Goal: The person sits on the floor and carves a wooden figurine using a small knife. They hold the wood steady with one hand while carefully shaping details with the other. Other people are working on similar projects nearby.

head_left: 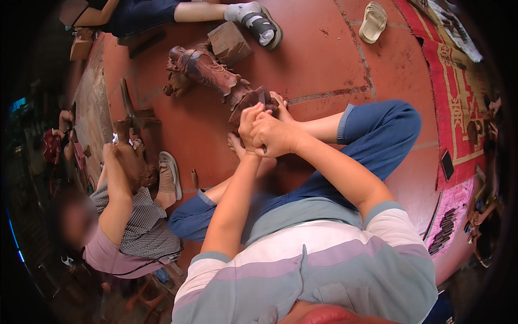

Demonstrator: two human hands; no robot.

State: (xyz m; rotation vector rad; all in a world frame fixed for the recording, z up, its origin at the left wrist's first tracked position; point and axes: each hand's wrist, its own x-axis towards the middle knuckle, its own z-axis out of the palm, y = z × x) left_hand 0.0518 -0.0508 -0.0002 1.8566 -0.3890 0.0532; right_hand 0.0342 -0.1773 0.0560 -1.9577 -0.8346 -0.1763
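A carved reddish-brown wooden figure (208, 70) lies on the tiled floor in front of me, its head to the far left and its base toward my feet. My left hand (249, 125) is closed right by the base. Against it my right hand (274, 134) is also closed, the two fists touching. A small dark end shows under the right fist, but the fingers hide what they grip. My bare feet (236, 144) are at either side of the base.
A wooden block (229, 42) sits beyond the figure, near another person's sandalled foot (263, 28). At left, a co-worker handles a wooden piece (135, 162). A loose sandal (373, 21), a phone (447, 165) and several dark tools (443, 232) on pink cloth lie to the right.
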